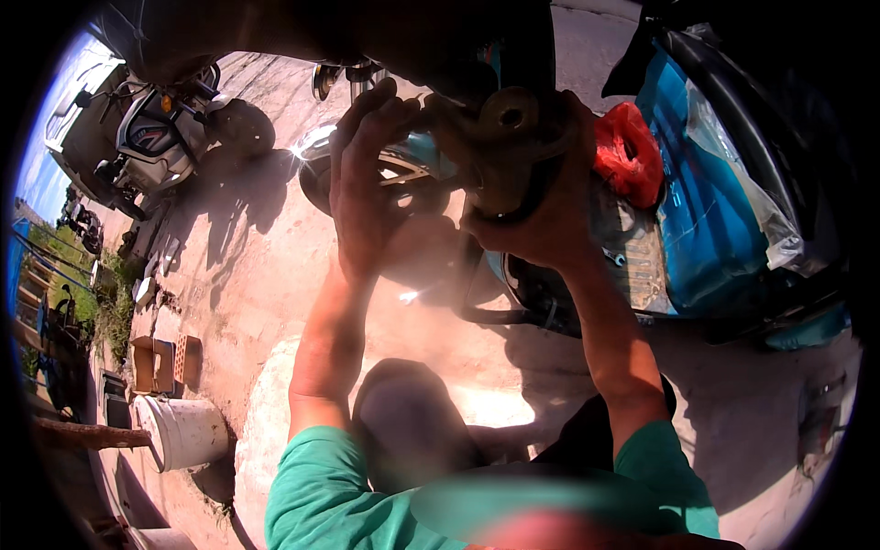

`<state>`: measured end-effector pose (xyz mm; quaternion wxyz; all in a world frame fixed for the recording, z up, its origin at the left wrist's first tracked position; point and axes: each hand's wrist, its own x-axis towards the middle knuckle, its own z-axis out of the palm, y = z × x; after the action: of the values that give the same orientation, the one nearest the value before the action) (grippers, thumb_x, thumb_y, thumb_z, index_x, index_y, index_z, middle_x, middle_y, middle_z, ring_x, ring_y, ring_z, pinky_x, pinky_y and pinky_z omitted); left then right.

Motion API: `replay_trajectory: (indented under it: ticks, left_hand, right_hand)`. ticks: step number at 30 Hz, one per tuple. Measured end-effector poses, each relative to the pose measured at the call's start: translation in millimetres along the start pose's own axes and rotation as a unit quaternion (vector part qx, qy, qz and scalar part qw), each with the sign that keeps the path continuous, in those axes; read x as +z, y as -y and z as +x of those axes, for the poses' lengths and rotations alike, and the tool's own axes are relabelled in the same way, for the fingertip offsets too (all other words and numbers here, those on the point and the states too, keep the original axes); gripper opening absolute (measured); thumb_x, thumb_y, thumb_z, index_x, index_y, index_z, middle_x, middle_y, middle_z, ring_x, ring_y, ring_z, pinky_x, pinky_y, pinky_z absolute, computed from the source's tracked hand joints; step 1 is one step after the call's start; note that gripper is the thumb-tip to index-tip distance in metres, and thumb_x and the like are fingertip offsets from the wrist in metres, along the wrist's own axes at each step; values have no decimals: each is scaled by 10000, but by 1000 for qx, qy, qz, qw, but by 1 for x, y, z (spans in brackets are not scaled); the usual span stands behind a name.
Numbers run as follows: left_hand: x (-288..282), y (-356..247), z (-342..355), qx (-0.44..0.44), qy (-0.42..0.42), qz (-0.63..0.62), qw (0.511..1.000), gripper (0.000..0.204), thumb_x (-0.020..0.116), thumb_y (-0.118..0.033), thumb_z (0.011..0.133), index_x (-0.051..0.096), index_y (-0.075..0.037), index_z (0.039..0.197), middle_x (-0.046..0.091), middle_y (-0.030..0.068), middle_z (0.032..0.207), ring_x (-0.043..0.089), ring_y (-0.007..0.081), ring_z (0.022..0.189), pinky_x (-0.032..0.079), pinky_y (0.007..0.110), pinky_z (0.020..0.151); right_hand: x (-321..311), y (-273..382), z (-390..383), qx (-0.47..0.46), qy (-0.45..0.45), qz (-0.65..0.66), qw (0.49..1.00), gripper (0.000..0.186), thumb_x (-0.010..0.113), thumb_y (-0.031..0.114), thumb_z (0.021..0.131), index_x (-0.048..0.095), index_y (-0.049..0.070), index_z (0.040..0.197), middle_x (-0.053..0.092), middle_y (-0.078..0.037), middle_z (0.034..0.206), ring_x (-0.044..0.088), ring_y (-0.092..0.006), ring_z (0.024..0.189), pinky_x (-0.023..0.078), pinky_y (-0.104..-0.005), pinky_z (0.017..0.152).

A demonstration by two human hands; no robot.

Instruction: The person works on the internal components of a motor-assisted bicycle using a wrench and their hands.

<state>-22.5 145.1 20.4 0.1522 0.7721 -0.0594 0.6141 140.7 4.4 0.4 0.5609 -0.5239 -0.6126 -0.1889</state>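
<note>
Head view: a brown, grimy metal part with a round hole (507, 137) is held up near the top centre, close in front of a teal scooter (559, 275). The right hand (541, 215) wraps it from below, fingers curled tight around it. The left hand (367, 174) touches its left edge, fingers loosely spread. A red bag (628, 151) sits just right. Open dirt ground (247, 266) lies left, with a white bucket (183, 431) well apart
</note>
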Motion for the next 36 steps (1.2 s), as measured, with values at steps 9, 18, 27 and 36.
replay_trajectory:
  ticks: [9, 18, 27, 36]
  left_hand:
    - [-46, 133, -260, -474, 135, 14, 870, 348, 636, -289, 992, 689, -58, 1246, 731, 141, 1170, 708, 262, 1073, 532, 355, 952]
    - [-17, 184, -493, -549, 369, 204, 722, 384, 630, -281, 931, 668, -60, 1243, 629, 159, 1308, 572, 345, 1265, 478, 458, 1053]
    - [-2, 165, -523, -447, 460, 267, 719, 211, 637, -165, 869, 730, -62, 1027, 620, 142, 1094, 588, 336, 1109, 512, 468, 909]
    - [-16, 134, -515, -833, 233, -153, 478, 177, 741, -126, 878, 665, -37, 1011, 717, 97, 831, 716, 235, 742, 573, 368, 674]
  right_hand:
    - [-2, -4, -22, 11, 20, -157, 987, 891, 935, 321, 617, 502, 33, 1341, 493, -143, 1345, 542, -279, 1233, 490, -403, 1026]
    - [-24, -46, -64, 58, -54, -56, 995, 1140, 904, 489, 732, 273, 10, 1552, 442, -161, 1464, 521, -268, 1269, 499, -404, 1018]
    - [-30, -32, -61, 66, -60, -104, 991, 1003, 877, 490, 717, 351, 51, 1449, 438, -160, 1404, 500, -309, 1247, 462, -434, 1020]
    - [-17, -10, -40, -56, 84, -297, 950, 820, 833, 519, 715, 473, 95, 1318, 442, -162, 1329, 488, -359, 1208, 428, -468, 1010]
